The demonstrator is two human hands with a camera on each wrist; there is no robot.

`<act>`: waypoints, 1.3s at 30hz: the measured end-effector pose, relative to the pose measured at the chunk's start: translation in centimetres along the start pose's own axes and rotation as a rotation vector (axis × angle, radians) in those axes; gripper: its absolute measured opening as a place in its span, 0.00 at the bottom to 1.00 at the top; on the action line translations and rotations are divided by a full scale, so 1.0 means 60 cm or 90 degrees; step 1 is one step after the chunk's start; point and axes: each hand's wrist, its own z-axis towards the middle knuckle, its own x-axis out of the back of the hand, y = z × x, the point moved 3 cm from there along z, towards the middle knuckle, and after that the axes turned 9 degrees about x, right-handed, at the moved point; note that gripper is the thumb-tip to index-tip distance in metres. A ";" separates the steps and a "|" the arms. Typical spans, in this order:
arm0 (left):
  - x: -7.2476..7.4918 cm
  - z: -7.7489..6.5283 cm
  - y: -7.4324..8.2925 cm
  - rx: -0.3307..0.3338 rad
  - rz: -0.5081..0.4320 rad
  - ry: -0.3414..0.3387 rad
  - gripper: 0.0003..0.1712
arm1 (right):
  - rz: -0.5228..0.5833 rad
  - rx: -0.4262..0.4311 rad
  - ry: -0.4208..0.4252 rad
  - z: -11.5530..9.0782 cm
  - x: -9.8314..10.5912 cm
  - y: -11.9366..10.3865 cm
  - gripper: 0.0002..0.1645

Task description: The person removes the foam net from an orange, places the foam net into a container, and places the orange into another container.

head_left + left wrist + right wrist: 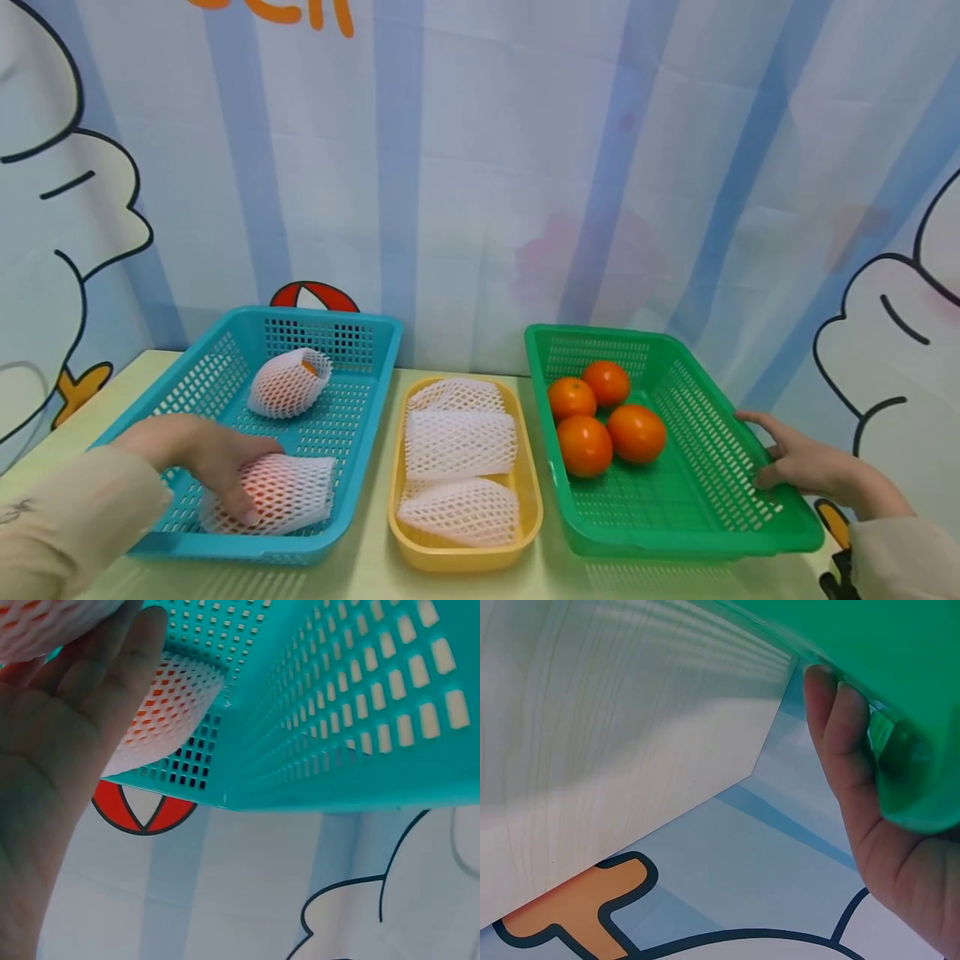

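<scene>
The left hand (210, 457) is grasping a netted fruit (281, 496) inside the blue basket (288, 546); cupping it lightly should be keeping the net (322, 487) on. The right hand (808, 462) is gripping the green basket (675, 542) by one side.

Head view: looking forward and down across the table (367, 575), standing back enough to be taking in the blue basket (225, 546), green basket (675, 543) and curtain (480, 167). Left wrist view: sitting close to the left hand (52, 765), facing an inside corner of the blue basket, showing the curtain inverted below; sharing that basket and the red-white print (172, 814) with head. Right wrist view: sitting close to the right hand (881, 847), facing the green basket's outside; sharing that basket with head.
</scene>
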 end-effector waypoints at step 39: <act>0.007 0.079 -0.026 0.022 0.034 0.012 0.43 | -0.004 0.021 -0.005 -0.001 0.001 0.004 0.60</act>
